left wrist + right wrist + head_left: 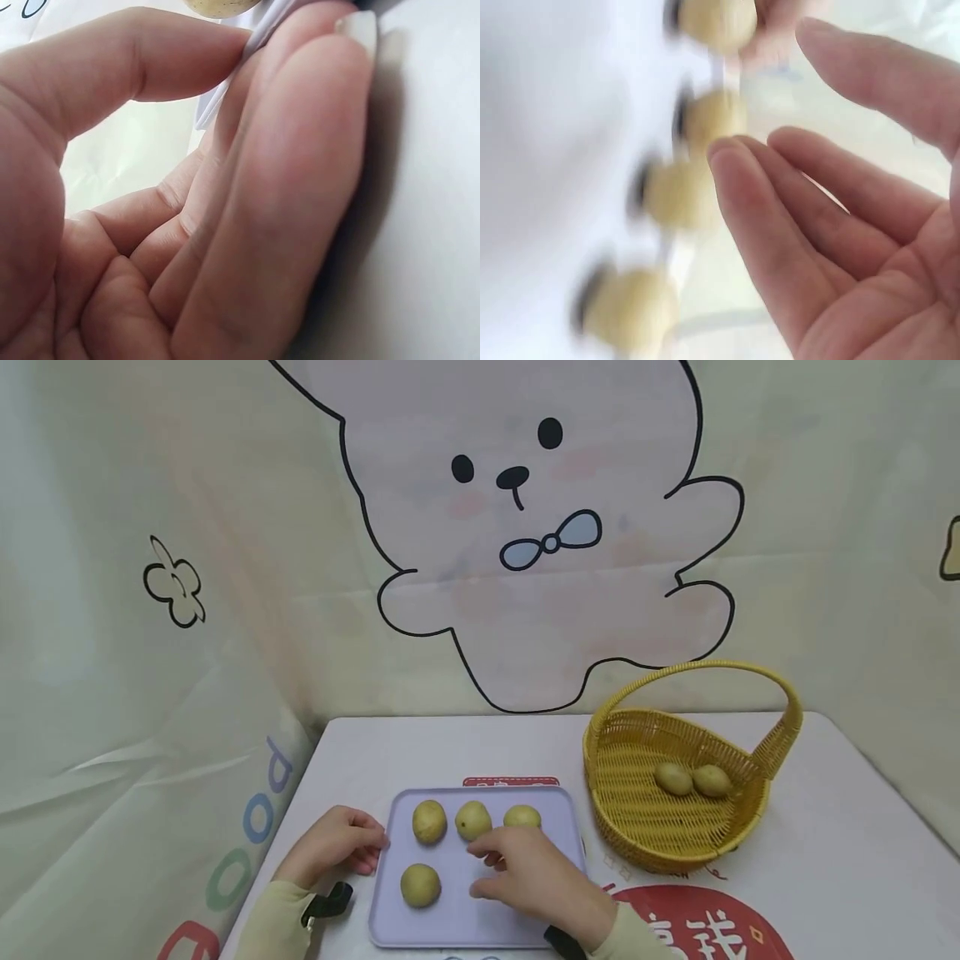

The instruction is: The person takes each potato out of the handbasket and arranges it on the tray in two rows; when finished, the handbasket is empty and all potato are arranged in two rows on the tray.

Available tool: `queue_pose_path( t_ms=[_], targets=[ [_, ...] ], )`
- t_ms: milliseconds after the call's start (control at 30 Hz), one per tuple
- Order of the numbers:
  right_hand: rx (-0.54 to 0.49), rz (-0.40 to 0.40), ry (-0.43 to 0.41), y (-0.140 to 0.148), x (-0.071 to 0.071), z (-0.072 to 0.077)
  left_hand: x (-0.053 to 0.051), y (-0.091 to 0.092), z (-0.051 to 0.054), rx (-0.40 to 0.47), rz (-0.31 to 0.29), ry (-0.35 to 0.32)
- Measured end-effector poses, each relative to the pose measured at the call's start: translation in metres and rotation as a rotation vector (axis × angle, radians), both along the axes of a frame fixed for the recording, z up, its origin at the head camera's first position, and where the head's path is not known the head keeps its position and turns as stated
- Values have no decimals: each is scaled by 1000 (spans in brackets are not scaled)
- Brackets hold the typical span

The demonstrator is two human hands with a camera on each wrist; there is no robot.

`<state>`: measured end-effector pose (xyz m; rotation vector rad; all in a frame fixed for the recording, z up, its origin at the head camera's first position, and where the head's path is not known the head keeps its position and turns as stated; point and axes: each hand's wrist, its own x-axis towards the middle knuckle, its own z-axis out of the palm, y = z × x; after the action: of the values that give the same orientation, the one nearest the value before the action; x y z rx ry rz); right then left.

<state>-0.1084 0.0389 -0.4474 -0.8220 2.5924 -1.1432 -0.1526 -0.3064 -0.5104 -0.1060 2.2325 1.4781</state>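
My left hand (341, 843) is at the left edge of a pale purple tray (457, 935); in the left wrist view the tray's rim (264, 31) lies between thumb and fingertips. Several potatoes rest on the tray, among them one at the back left (429, 822), one at the back middle (473, 820), one at the back right (522, 816) and one at the front left (420, 886). Over the tray's right half hovers my right hand (536, 877), thumb and fingers apart and holding nothing. The right wrist view shows the potatoes blurred, beyond the fingertips.
Right of the tray stands a yellow woven basket (645, 835) with a tall handle. Two potatoes (692, 780) lie inside it. The white table (420, 752) carries a red printed patch (705, 918) at front right. Behind hangs a curtain (825, 568) with a cartoon bear.
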Motion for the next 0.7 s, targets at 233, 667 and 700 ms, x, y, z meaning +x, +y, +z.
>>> queue_pose_path(
  t_ms=[233, 667, 700],
  targets=[
    [115, -108, 39, 87, -4, 32, 2, -6, 0, -10, 9, -5],
    [336, -289, 181, 233, -50, 63, 0, -1, -1, 2, -18, -12],
    [357, -300, 166, 241, -55, 64, 0, 0, -1, 3, -18, -12]
  ],
)
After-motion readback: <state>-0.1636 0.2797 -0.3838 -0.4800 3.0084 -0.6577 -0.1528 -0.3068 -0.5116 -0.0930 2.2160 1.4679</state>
